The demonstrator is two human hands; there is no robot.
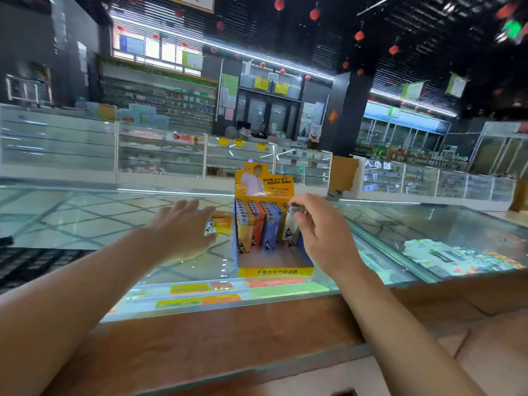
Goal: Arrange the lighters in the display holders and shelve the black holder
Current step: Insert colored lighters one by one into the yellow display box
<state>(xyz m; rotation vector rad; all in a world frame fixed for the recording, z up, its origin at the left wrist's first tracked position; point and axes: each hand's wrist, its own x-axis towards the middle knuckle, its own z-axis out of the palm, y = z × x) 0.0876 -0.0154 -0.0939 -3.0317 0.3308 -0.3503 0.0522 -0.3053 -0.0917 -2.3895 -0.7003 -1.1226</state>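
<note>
Seating a white plastic lighter with black brush lettering at the right end of the row in the yellow-and-blue cardboard display holder, which stands on the glass counter top straight ahead of me. My right hand pinches the lighter's metal cap between thumb and curled fingertips; the body looks upright and partly down beside the other standing lighters, which are blue, orange and yellow. My left hand is flat and spread with the fingers straight, holding nothing, reaching over the glass toward the loose lighters that lie just left of the holder, against a small orange cardboard box. I cannot tell whether the fingertips touch them. Step in hand, as I judge it: filling this holder, with the row at the back and the front floor of the tray bare. Next move calls for letting the white one settle to the bottom without knocking its blue neighbour, then closing the left fingers on one loose lighter and turning it cap-up. No black holder that I can pick out for certain; a dark slatted object sits at the far left edge, too unclear to name.
</note>
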